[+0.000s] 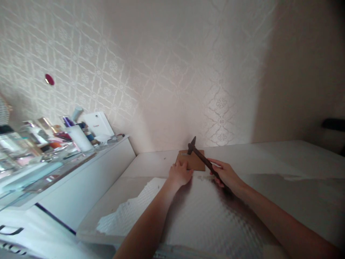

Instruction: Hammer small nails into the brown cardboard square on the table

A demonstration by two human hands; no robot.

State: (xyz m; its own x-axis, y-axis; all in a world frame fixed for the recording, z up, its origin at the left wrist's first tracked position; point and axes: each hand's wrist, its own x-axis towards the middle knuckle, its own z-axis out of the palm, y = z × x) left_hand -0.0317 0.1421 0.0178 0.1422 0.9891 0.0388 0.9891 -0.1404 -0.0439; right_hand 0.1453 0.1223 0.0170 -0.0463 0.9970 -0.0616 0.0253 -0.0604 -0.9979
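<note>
A hammer [205, 160] with a dark head and a dark handle is gripped in my right hand [228, 177], fingers wrapped round the lower handle. Its head is over the far part of a small brown board [198, 165] that lies on the white surface against the wall. My left hand [180, 173] rests on the near left edge of that board, fingers spread and pressing down. Some small pale marks or bits show on the board left of the hammer head, too small to name.
White textured sheeting [199, 216] covers part of the surface under my forearms. To the left stands a white dresser [107, 162] crowded with bottles and cosmetics, with a white box [98, 124] at its back. The patterned wall [167, 90] rises directly behind the board.
</note>
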